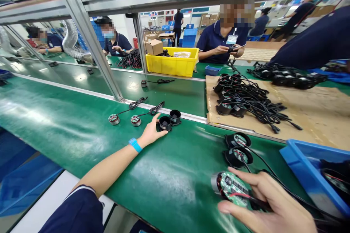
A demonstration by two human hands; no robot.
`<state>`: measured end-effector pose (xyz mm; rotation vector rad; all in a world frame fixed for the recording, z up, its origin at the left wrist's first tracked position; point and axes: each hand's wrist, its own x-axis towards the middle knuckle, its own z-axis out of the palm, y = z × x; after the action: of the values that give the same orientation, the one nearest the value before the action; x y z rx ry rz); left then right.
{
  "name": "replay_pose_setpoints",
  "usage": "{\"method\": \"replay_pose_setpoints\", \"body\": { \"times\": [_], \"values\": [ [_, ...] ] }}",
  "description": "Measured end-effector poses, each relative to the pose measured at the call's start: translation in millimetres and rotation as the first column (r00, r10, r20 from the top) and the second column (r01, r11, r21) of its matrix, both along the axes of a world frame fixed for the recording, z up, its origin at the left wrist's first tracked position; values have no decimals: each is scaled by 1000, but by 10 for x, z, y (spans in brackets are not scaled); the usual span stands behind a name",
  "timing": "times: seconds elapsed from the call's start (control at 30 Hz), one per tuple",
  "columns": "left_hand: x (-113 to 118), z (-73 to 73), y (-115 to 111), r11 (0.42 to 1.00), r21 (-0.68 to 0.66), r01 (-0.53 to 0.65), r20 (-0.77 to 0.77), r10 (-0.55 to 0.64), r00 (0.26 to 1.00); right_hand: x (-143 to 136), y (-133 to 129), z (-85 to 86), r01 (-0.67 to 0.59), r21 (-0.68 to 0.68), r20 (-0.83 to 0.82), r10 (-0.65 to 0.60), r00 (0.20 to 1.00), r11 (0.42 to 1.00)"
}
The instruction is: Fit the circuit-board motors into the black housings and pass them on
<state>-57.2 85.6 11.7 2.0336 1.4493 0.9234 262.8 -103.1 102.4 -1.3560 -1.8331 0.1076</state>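
Observation:
My left hand, with a blue wrist strap, has its thumb and fingers around a black round housing. A second black housing stands right behind it. In my right hand is a small motor with a green circuit board, gripped between thumb and fingers, its cable running back under the palm. Beyond that hand sit two black housings with boards inside, a nearer one and a farther one. Two more motors with coiled cables, one left and one right, lie left of my left hand.
A blue bin with black parts stands at the right. Cardboard across the bench carries several cabled housings. A metal post rises at left. One motor lies on the belt; co-workers sit behind a yellow bin.

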Motion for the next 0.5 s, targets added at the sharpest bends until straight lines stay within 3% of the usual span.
{"method": "replay_pose_setpoints", "body": {
  "times": [0.13, 0.3, 0.5],
  "values": [
    [214, 1, -388, 986, -35, 162, -36, -163, 986, -206, 147, -98, -31, -35, -23, 31, 999, 999],
    [486, 8, -918, 931, -101, 351, -44, -356, 933, -565, 370, -351, -105, -51, -119, 98, 988, 993],
    [526, -50, -978, 910, -138, 390, -32, -398, 917, -672, 467, -550, -166, -112, -109, 154, 982, 980]
  ]
}}
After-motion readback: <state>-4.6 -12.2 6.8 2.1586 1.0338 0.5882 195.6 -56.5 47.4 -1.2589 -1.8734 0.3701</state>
